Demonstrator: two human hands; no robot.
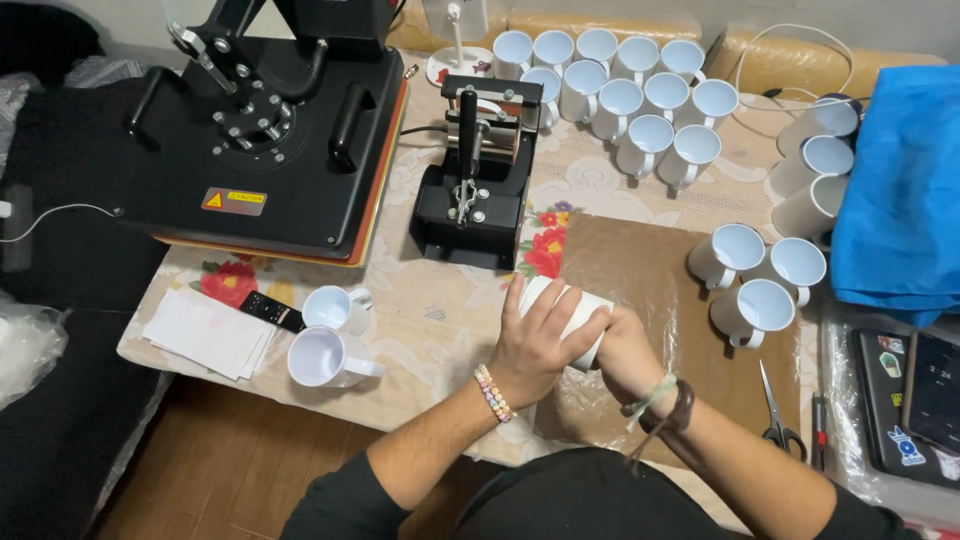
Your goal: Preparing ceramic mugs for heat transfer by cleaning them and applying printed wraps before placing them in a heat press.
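My left hand (535, 345) wraps over a white mug (578, 312) that lies on its side above a brown sheet (650, 270) on the table. My right hand (625, 352) grips the same mug from its right end, the fingers mostly hidden behind it. Both hands press around the mug's body. A bead bracelet sits on my left wrist and dark cords on my right wrist.
A black mug press (470, 175) stands just behind the hands, a large flat heat press (270, 130) to its left. Several white mugs (620, 95) crowd the back, three mugs (755, 275) sit right, two mugs (330, 335) left. Scissors (775, 415), white paper sheets (205, 330), blue cloth (900, 190).
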